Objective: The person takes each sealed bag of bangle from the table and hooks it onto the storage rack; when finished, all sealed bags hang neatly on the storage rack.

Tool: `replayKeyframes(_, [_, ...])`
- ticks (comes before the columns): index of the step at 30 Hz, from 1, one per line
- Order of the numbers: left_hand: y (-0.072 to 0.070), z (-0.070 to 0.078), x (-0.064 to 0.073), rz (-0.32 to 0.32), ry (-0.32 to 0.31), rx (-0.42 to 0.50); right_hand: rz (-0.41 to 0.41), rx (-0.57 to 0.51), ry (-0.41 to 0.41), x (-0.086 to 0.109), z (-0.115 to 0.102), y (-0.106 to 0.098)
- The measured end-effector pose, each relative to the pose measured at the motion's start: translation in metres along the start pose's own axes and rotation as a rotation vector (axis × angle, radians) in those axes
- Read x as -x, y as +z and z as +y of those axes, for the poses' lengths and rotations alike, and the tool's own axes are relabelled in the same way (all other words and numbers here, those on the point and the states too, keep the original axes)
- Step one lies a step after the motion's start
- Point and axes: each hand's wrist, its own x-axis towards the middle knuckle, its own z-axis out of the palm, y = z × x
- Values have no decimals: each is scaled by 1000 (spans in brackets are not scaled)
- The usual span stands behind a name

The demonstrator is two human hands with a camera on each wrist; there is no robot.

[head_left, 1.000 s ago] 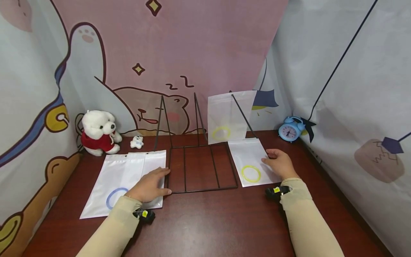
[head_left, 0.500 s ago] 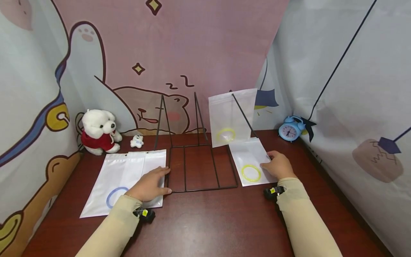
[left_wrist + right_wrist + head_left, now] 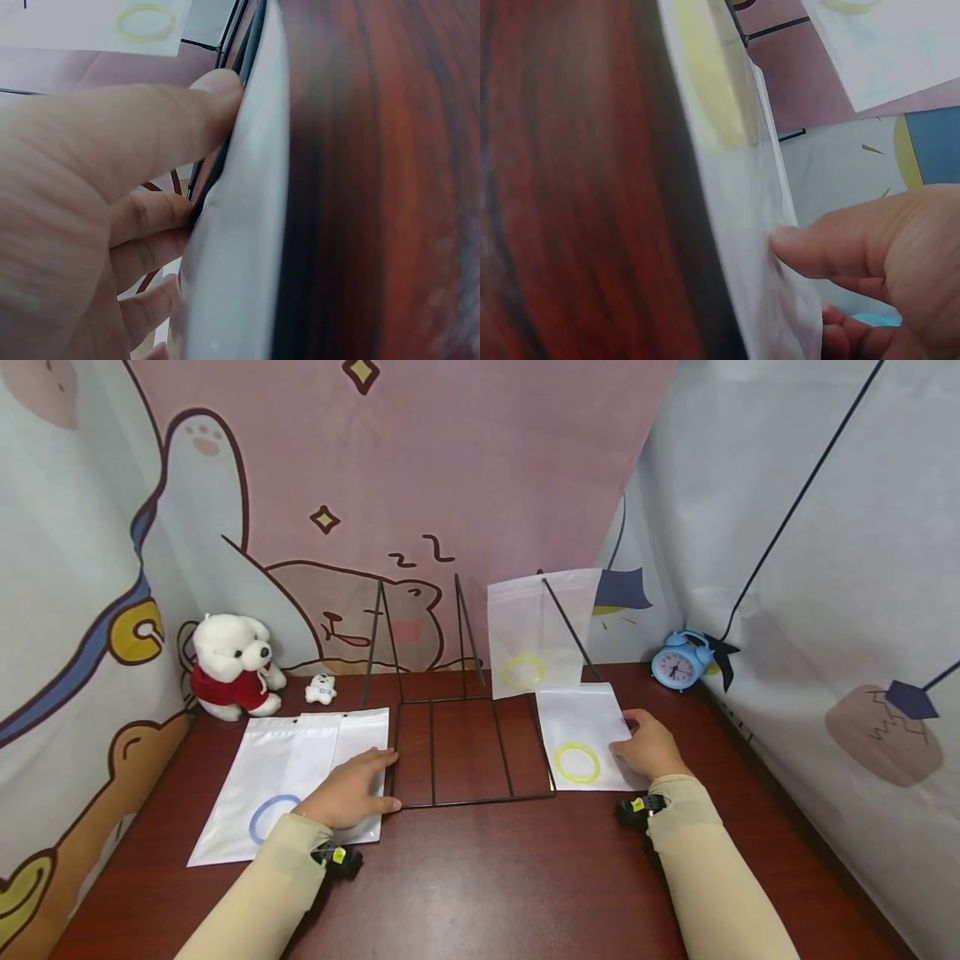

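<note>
A black wire rack [image 3: 453,802] stands mid-table with uprights at the back. My left hand [image 3: 348,793] lies over its left front corner and the white bags beneath. In the left wrist view, that thumb [image 3: 217,82] touches the black wire and the other fingers are nearly straight. By the rack's right side lies a white zip bag with a yellow ring on it [image 3: 577,763]. My right hand [image 3: 654,743] holds this bag's right edge, thumb on top; the other fingertips are partly hidden. Another translucent bag [image 3: 534,618] with a yellow ring hangs from the rack's right prong.
Several white bags [image 3: 255,768] overlap at left, the front one with a blue ring. Behind them sit a white plush bear [image 3: 232,664] and a small bear figure [image 3: 321,688]. A blue alarm clock [image 3: 678,664] stands back right. Printed cloth surrounds the table.
My right hand has moved slightly left. The bag under it has swung left at its front end, its yellow ring shifting toward the rack. The hanging bag swayed. My left hand has stayed still.
</note>
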Motion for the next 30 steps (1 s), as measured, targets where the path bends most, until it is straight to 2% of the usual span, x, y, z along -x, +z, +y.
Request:
replayKeyframes(11, [1, -3, -1, -3, -2, -4, 13, -113, -25, -4, 1, -5])
replayKeyframes(19, [1, -1, 0, -2, -4, -3, 1, -177, -53, 1, -3, -8])
replayKeyframes(24, [1, -1, 0, -5, -8, -6, 39, -210, -19, 5, -4, -12])
replayKeyframes(30, [1, -2, 0, 2, -2, -11, 142, -260, 3, 9, -5, -12])
